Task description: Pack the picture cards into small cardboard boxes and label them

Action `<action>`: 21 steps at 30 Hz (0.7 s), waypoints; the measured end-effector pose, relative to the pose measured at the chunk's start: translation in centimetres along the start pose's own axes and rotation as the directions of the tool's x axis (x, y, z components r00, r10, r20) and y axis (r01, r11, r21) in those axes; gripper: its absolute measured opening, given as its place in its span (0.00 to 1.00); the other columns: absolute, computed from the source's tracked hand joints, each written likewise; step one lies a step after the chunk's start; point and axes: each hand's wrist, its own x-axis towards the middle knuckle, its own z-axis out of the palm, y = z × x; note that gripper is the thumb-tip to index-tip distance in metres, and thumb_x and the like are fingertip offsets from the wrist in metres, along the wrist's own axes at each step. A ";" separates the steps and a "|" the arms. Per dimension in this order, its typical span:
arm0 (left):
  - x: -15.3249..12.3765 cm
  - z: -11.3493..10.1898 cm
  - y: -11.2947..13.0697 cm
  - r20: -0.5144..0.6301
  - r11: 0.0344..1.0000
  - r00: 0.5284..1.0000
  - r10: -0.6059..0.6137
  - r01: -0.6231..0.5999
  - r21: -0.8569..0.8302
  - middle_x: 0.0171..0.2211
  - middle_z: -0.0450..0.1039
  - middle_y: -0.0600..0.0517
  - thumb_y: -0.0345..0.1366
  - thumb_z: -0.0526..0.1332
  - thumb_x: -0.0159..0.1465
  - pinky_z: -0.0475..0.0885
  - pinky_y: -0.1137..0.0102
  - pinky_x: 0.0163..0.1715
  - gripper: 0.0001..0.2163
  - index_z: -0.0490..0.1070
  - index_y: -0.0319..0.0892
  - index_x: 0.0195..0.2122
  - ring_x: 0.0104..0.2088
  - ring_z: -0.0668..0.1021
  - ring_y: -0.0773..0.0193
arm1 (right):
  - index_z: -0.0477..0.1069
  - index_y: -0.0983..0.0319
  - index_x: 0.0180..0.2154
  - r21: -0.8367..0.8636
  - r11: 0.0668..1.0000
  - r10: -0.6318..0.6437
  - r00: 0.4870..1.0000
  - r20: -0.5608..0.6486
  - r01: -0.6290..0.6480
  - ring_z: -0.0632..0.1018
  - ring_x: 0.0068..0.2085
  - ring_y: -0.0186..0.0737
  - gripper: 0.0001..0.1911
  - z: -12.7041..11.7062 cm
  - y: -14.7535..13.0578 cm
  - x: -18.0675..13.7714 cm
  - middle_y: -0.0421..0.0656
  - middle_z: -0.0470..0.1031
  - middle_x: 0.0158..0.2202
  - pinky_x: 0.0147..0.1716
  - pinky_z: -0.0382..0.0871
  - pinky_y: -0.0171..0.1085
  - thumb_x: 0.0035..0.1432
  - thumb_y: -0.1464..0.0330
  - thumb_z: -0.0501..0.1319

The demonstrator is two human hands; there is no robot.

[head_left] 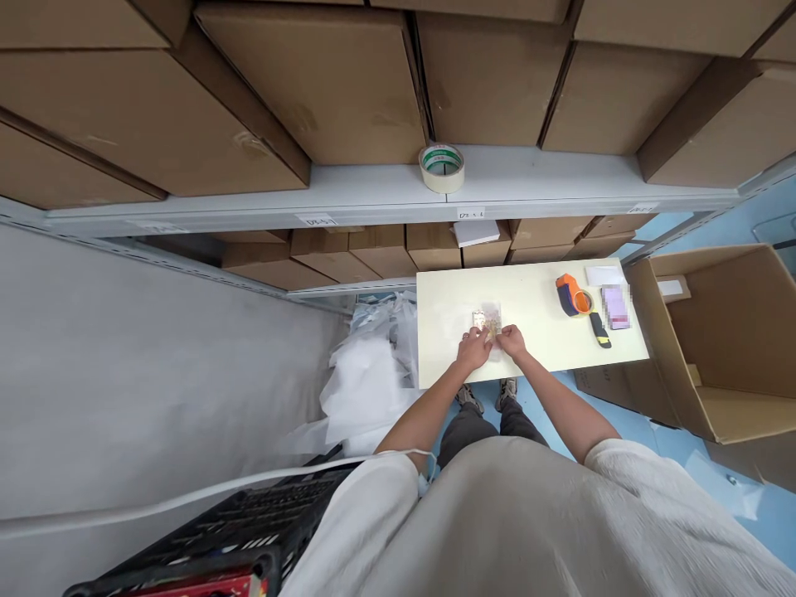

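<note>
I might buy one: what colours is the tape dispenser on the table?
The tape dispenser is orange and dark blue, best seen in head view.

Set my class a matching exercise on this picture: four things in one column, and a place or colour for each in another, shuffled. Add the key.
Things
1. Small packet
2. Tape roll
3. Utility knife
4. Large open carton

Places or colours
A. Black and yellow
B. Beyond the right end of the table
C. At the fingers of the left hand and right hand
D. On the grey shelf

Pairs: 1-C, 2-D, 3-A, 4-B
</note>
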 end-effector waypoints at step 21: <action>0.0 -1.5 -7.4 -0.152 0.706 0.933 -0.325 0.133 -0.696 0.35 0.79 0.55 0.27 0.62 0.64 0.74 0.69 0.40 0.18 0.69 0.45 0.54 0.35 0.81 0.61 | 0.76 0.58 0.40 0.252 0.968 -0.108 0.921 0.374 0.012 0.83 0.42 0.42 0.17 3.8 -3.7 -2.7 0.46 0.83 0.45 0.39 0.75 0.37 0.61 0.51 0.65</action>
